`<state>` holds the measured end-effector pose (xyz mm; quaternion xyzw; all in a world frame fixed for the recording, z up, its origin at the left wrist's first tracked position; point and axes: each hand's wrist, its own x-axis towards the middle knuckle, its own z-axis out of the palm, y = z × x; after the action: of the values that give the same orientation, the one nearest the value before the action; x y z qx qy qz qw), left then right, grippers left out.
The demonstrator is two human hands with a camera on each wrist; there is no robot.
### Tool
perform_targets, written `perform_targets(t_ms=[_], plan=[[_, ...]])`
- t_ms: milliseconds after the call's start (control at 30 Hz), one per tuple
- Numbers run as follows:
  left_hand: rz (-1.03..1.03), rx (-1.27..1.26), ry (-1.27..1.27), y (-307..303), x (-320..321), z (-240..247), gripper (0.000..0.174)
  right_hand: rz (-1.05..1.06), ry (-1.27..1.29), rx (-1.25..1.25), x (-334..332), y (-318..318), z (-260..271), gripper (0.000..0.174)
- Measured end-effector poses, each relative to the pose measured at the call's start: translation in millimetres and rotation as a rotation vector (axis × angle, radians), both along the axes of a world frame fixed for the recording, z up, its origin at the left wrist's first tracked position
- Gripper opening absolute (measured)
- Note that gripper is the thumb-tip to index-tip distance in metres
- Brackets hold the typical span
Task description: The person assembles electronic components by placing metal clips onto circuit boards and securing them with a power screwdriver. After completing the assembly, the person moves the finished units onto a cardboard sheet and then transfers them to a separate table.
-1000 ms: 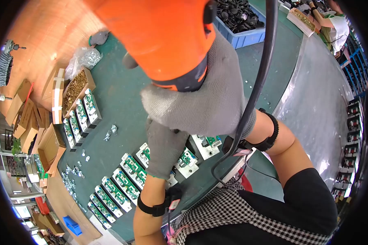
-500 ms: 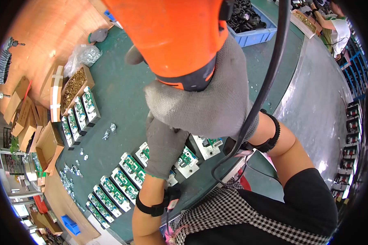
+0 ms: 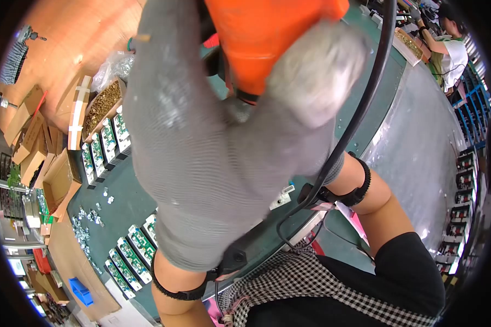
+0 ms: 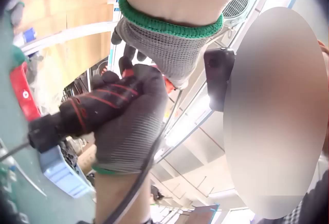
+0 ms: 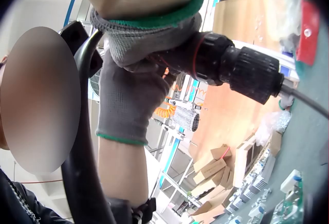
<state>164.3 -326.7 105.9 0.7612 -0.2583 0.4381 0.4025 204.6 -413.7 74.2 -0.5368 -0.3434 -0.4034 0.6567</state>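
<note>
An orange and black power tool (image 3: 267, 43) fills the top of the head view. My gloved right hand (image 3: 305, 103) grips it; in the left wrist view my right hand (image 4: 133, 116) is curled round its black body (image 4: 97, 106). The tool's black end (image 5: 252, 72) and thin metal shaft (image 5: 303, 100) show in the right wrist view. My gloved left hand (image 3: 185, 152) is raised beside the tool, fingers extended; whether it touches the tool is unclear. Green circuit boards on pale bases (image 3: 128, 256) lie in a row below left, some hidden behind my left hand.
Left on the green table stand more boards (image 3: 106, 144), a carton of brass-coloured parts (image 3: 101, 109) and scattered small metal parts (image 3: 84, 229). A black cable (image 3: 360, 120) hangs beside my right forearm. A blue bin (image 4: 64, 172) shows in the left wrist view. Another person (image 3: 450, 54) sits top right.
My left hand has come up from the boards, its fingers now extended beside the tool. The tool has shifted up and right, and my right hand has turned and blurred.
</note>
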Motion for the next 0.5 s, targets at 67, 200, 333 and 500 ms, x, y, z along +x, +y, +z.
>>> perform_targets(t_ms=[67,200,333,500], plan=[[-0.019,0.044,-0.013,-5.6,-3.5,4.3,0.045,0.007,0.057,-0.012,-10.2,2.5,1.8,0.052],[-0.048,0.118,-0.02,-18.9,-6.1,8.7,0.043,0.081,0.244,-0.102,-15.7,-19.0,2.9,0.045],[-0.069,0.155,-0.011,-26.7,-7.4,12.4,0.041,0.12,0.362,-0.167,-18.5,-35.3,8.5,0.039],[-0.1,0.12,0.051,-20.9,-4.8,13.9,0.039,0.014,0.267,-0.318,-3.3,-45.5,-5.9,0.031]])
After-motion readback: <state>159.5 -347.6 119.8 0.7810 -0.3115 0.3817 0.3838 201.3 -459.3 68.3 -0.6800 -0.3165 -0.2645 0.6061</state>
